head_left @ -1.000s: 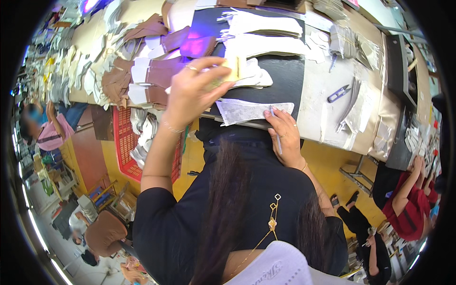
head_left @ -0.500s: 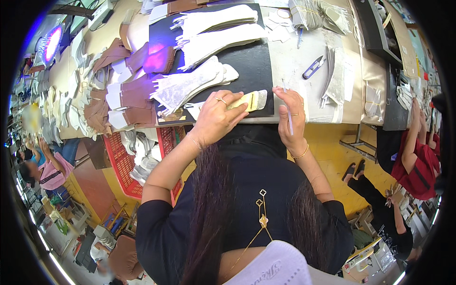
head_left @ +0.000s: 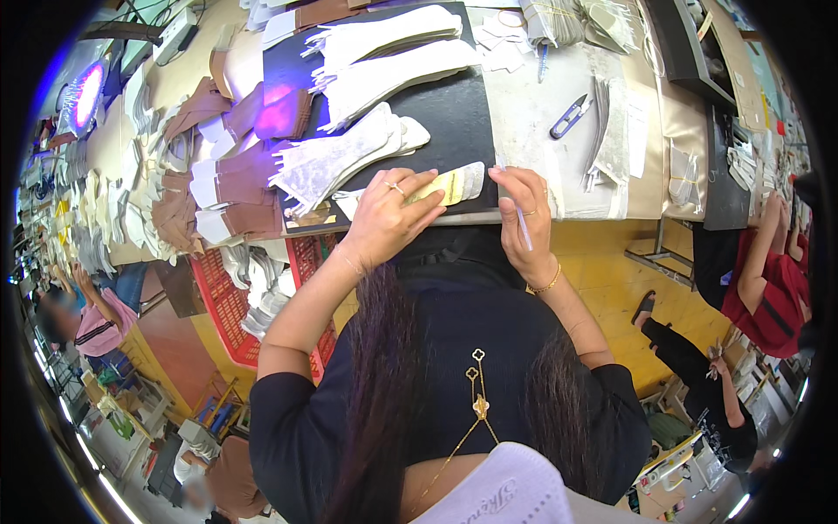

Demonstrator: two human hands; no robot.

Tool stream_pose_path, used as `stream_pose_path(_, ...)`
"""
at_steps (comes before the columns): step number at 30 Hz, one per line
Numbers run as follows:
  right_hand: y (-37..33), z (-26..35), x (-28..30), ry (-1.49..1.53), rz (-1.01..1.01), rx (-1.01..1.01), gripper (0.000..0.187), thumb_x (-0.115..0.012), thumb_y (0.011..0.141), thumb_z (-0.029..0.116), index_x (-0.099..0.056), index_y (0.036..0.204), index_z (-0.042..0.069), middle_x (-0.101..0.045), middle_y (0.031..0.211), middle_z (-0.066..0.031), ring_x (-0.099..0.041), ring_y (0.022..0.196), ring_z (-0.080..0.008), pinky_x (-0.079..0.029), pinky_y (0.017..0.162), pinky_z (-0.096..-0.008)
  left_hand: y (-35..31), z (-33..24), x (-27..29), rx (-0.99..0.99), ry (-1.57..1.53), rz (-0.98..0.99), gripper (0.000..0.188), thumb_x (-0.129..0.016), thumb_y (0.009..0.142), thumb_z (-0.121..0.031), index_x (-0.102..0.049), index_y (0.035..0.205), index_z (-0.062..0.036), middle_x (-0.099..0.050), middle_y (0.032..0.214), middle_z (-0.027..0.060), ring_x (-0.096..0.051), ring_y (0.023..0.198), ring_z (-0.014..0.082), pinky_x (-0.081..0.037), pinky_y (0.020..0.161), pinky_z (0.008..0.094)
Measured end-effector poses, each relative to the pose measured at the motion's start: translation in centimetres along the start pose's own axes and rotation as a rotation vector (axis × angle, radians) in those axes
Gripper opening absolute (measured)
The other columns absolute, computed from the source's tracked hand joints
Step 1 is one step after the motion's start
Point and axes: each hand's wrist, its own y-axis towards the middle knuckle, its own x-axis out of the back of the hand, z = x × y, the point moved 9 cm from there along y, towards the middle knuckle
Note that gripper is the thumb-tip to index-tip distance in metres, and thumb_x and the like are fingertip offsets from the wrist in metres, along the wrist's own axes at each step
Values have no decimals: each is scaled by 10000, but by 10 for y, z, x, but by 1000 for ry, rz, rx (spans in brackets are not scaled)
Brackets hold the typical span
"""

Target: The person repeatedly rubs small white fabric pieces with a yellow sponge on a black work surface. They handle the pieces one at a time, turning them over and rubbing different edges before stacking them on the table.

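Observation:
My left hand (head_left: pixel 390 212) lies over a yellow strip (head_left: pixel 452 186) at the front edge of the black mat (head_left: pixel 436 109), its bent fingers pressing the strip down. Under the strip, the rounded end of a pale grey shaped piece (head_left: pixel 475 181) pokes out; the rest of that piece is mostly covered by the hand. Just right of this end is my right hand (head_left: pixel 526 210), closed around a thin whitish pen-like stick (head_left: pixel 524 231). Behind the left hand rests a fanned stack of grey-white cut pieces (head_left: pixel 349 157) with fringed ends. Two more white fringed stacks (head_left: pixel 393 74) lie farther back.
Brown and white cut pieces (head_left: pixel 249 170) are piled at the left. On the right are blue thread snips (head_left: pixel 570 117), a grey stack (head_left: pixel 609 140) and a bundled stack (head_left: pixel 552 22). A red basket (head_left: pixel 223 306) stands below the table's front edge. Other people work at both sides.
My right hand with the stick has come slightly left, nearer the grey piece's end. My left hand keeps pressing the yellow strip. The whole view has shifted a little.

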Motion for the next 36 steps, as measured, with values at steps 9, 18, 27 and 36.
stream_pose_path(9,-4,26,-30,-30,154,138,236,-736,862,77,-657,1084,61,-667,1025,-119,-663,994,-311,-513,969,-478,0,-5,-4,-77,109,5,222,-792,821,-213,-765,1016,-110,-699,1216,49,-621,986,232,-491,816,371)
stream_pose_path(18,5,32,-37,-97,172,110,185,-742,853,86,-663,1020,67,-626,925,-89,-635,905,-294,-504,911,-461,2,-5,-2,-95,106,4,214,-772,831,-223,-763,1012,-110,-701,1234,52,-620,975,226,-484,788,366)
stream_pose_path(27,-3,33,-16,13,136,148,159,-659,954,148,-658,1096,76,-646,1025,-98,-638,987,-277,-442,1017,-503,0,9,-2,-19,-53,-34,261,-814,789,-202,-732,1013,-97,-684,1126,63,-646,964,258,-517,826,387)
stream_pose_path(36,-8,11,-22,182,73,33,238,-639,977,113,-619,1207,54,-603,1171,-155,-620,1085,-373,-492,1016,-467,-5,21,11,69,-265,-177,362,-861,725,-87,-685,1041,-69,-664,1085,104,-670,957,290,-553,840,388)
